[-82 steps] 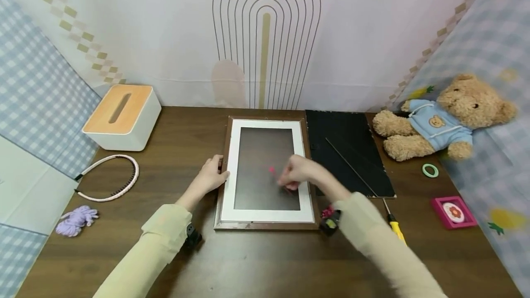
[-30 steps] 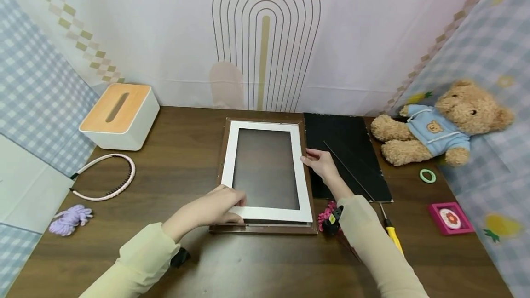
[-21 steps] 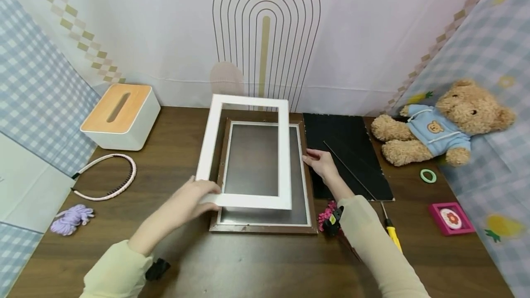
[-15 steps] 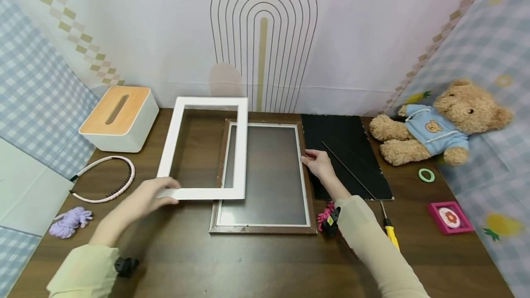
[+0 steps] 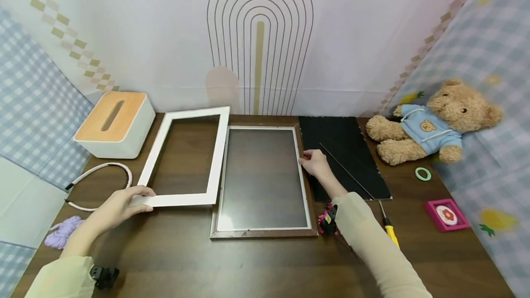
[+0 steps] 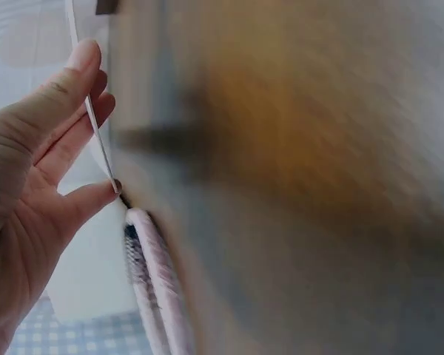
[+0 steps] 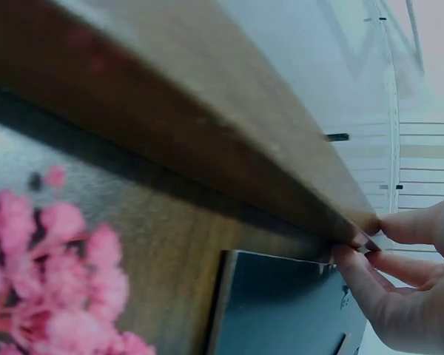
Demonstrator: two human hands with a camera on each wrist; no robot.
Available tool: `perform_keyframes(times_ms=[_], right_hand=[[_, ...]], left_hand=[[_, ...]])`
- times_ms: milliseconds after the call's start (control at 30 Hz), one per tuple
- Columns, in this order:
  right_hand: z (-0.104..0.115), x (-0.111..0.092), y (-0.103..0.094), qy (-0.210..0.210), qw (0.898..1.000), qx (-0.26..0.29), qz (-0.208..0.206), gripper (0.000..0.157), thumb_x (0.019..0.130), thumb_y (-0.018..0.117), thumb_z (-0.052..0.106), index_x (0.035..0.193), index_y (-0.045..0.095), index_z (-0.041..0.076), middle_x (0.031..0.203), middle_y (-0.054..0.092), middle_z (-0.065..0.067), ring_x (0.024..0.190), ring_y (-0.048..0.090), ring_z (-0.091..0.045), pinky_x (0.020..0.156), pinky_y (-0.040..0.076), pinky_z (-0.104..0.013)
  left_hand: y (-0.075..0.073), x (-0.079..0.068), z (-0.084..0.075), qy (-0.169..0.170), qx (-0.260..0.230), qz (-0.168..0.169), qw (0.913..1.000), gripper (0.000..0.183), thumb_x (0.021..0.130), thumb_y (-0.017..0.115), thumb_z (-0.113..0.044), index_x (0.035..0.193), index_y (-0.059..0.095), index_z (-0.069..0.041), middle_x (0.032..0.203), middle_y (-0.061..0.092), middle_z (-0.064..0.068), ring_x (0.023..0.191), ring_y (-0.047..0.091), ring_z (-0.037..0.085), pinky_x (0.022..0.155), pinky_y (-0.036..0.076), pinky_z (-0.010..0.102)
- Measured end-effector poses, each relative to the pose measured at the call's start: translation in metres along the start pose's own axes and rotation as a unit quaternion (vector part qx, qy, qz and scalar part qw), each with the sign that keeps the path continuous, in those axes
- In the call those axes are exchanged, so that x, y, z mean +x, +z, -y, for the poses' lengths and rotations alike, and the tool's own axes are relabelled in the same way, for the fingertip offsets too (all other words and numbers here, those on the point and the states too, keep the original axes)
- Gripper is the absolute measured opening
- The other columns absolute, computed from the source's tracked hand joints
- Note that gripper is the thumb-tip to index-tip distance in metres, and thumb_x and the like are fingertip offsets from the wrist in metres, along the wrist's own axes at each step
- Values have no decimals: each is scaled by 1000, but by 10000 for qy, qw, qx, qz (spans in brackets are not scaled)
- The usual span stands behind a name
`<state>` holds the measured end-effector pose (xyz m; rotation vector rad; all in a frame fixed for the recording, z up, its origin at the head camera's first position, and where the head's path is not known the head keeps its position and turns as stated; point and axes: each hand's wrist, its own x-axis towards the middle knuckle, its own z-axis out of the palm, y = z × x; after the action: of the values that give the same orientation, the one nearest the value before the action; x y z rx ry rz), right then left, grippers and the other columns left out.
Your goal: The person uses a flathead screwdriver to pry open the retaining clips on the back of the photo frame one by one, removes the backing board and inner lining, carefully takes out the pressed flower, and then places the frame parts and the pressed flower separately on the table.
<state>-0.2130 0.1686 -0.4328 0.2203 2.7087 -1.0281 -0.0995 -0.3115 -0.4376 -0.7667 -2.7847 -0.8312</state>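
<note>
My left hand [image 5: 120, 206] pinches the near left corner of a white picture mat [image 5: 219, 155], a rectangular border with an open middle. The mat hangs tilted left of the brown picture frame [image 5: 265, 233], its right side close to the frame's left edge. Edge-on, the mat [image 6: 100, 133] shows as a thin strip between thumb and fingers in the left wrist view. A clear pane [image 5: 265, 178] lies inside the frame. On the frame's right side, my right hand [image 5: 318, 163] grips the edge; the right wrist view shows thumb and fingertips around the frame's rim [image 7: 281, 155].
Right of the frame lie a black board [image 5: 335, 132] with a thin dark rod, pink flowers [image 7: 74, 281], a yellow-handled screwdriver [image 5: 390, 231], a green ring [image 5: 423, 169], a pink box [image 5: 447, 215] and a teddy bear [image 5: 430, 125]. Leftward are a tissue box [image 5: 136, 132], headband [image 5: 103, 166] and purple yarn [image 5: 62, 233].
My left hand has lifted the white mat out of the frame and carried it left. My right hand has moved from over the pane to the frame's right edge and stayed there.
</note>
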Motion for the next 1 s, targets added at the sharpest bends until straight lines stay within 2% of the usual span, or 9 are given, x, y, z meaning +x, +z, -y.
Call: perform_keyframes(times_ms=[167,367,567,667,767,867,933,1000], right_hand=[[-3,1,-6,96,9997,-147,149,42,92,52,15,128,50,-6,123,57,-23,114,54,-33,97,47,-42],[-4,1,-9,-12,9996,-259,118,41,91,52,15,126,52,-8,121,58,-24,110,55,-32,95,47,-43],[-3,3,-10,63,9993,-313,169,42,92,51,15,128,50,-6,124,57,-23,115,54,-33,99,46,-43],[-2,3,-9,82,9994,-277,166,42,93,51,15,129,50,-6,124,56,-23,115,53,-33,99,45,-43],[-1,2,-8,52,9996,-215,175,42,93,50,16,129,49,-7,125,56,-23,113,54,-32,97,46,-43],[0,-1,-6,99,9995,-144,247,43,93,51,17,130,49,-6,126,55,-24,111,55,-32,94,48,-42],[0,-4,-5,136,9994,-164,289,44,92,54,18,129,50,-6,124,56,-24,109,56,-32,92,49,-41],[-1,-5,-4,183,9992,-206,283,44,90,57,19,127,51,-6,121,57,-24,105,57,-31,89,50,-40]], left_hand=[[3,-5,5,-76,66,-9,9999,29,65,80,-8,89,64,-13,82,66,1,73,48,-7,60,39,15],[7,-1,9,-69,231,77,9997,26,64,80,-7,85,64,-10,77,65,-2,70,49,-4,60,42,22],[5,4,7,-331,403,271,9983,23,65,80,-9,82,65,-9,74,65,-3,66,49,-1,57,42,24],[3,6,5,-495,462,436,9968,23,66,80,-9,83,65,-8,75,66,-1,66,52,4,58,43,26],[1,9,3,-516,543,549,9957,25,65,80,-8,85,65,-6,80,67,4,70,57,14,62,45,29],[3,13,-6,-404,499,447,9969,29,65,80,-6,90,66,-2,86,69,9,79,62,26,69,50,36],[7,20,-19,-608,144,483,9969,32,71,77,-9,98,64,2,94,68,15,88,64,32,76,52,42],[16,32,-37,-972,-406,598,9926,36,79,72,-13,109,61,5,103,67,21,96,63,36,82,52,46]])
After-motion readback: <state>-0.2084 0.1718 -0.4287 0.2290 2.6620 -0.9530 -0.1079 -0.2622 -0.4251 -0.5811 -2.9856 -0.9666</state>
